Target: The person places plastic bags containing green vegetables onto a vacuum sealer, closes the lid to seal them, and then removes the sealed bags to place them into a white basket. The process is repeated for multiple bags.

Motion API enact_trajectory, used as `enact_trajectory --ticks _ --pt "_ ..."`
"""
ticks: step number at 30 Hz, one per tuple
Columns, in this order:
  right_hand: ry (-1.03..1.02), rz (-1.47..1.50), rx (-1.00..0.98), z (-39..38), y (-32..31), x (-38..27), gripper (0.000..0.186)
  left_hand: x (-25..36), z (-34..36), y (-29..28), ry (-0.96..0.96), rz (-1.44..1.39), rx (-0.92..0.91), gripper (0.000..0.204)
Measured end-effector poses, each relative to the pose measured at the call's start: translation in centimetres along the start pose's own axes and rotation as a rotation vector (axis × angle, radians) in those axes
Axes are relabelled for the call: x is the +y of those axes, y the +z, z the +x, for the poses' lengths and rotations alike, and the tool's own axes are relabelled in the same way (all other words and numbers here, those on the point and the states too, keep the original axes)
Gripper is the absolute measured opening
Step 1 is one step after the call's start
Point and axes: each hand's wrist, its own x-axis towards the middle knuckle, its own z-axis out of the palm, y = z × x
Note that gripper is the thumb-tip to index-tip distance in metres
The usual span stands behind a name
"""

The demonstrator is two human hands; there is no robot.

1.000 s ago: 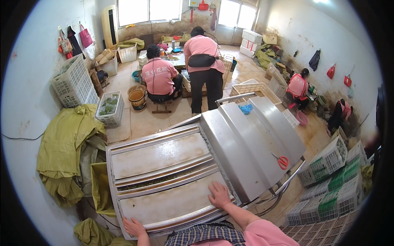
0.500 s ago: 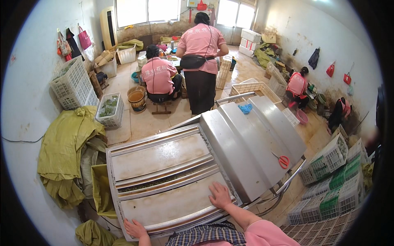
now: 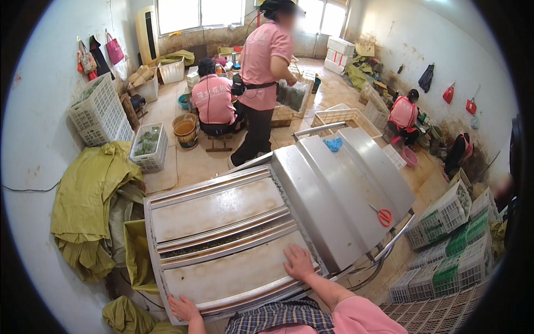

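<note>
My left hand (image 3: 183,307) lies with fingers apart on the lower-left edge of a steel machine's flat top. My right hand (image 3: 297,261) rests spread on the lower pale panel (image 3: 228,271) near its right end. An upper panel (image 3: 217,207) lies beyond a narrow slot (image 3: 225,238) with small dark green bits in it. To the right is a stepped steel cover (image 3: 328,189), carrying a crumpled blue item (image 3: 332,143) and red-handled scissors (image 3: 384,217). Neither hand holds anything.
A standing co-worker (image 3: 264,67) carries a crate with bagged greens (image 3: 290,96). Several others crouch or sit, one beside a bucket (image 3: 185,132). Crates (image 3: 445,214) are stacked at right, more (image 3: 100,111) at left near olive sacks (image 3: 83,206). A metal rail (image 3: 397,239) edges the machine.
The standing co-worker has turned to the right and stepped nearer, now carrying a crate with bagged greens at the side. My hands have stayed nearly still on the machine.
</note>
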Motion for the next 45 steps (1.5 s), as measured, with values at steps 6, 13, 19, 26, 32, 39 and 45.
enact_trajectory --ticks 6,13,19,26,32,39,45 --pt "-0.004 0.006 0.01 0.1 -0.3 -0.3 0.05 0.7 0.0 -0.8 -0.031 0.0 -0.021 0.045" --pt "0.007 0.01 0.007 -0.3 0.0 0.1 0.052 0.8 -0.3 -1.0 -0.005 -0.05 -0.009 0.044" --pt "0.005 -0.046 0.002 -0.3 0.5 0.4 0.05 1.8 -0.3 -2.4 -0.064 0.067 -0.132 0.059" --pt "-0.035 -0.023 0.037 0.1 0.6 0.3 0.05 -0.7 0.4 0.5 -0.026 -0.01 -0.091 0.058" --pt "0.009 0.004 -0.037 0.4 0.7 0.2 0.052 -2.2 1.8 0.8 0.025 -0.226 0.003 0.043" --pt "0.257 0.44 -0.035 3.4 0.1 -1.9 0.039 8.7 1.7 -6.3 0.051 -1.035 -0.155 0.048" --pt "0.315 0.868 -0.201 7.4 0.6 -6.1 0.036 15.9 4.8 -7.5 -0.118 -1.576 -0.577 0.052"
